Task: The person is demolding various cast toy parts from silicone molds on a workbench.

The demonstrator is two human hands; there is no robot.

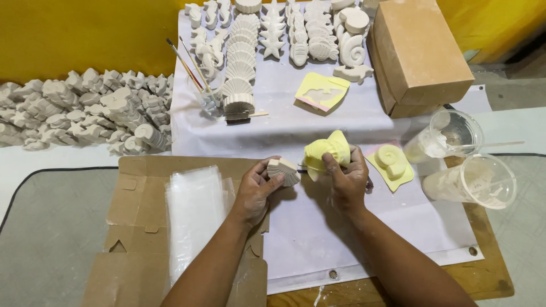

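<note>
a closed tan cardboard box (418, 54) stands top right; a flattened brown carton (136, 227) lies lower left under clear bags (196, 216).

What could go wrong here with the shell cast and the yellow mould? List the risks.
1. The left hand pinches the white shell-shaped plaster cast only at its edge, above the table; it could slip and chip.
2. The right hand squeezes the soft yellow rubber mould; hard bending might tear it.
3. Two clear plastic cups lie on their sides near the right forearm; a nudge could roll them and spill the white residue inside.
</note>
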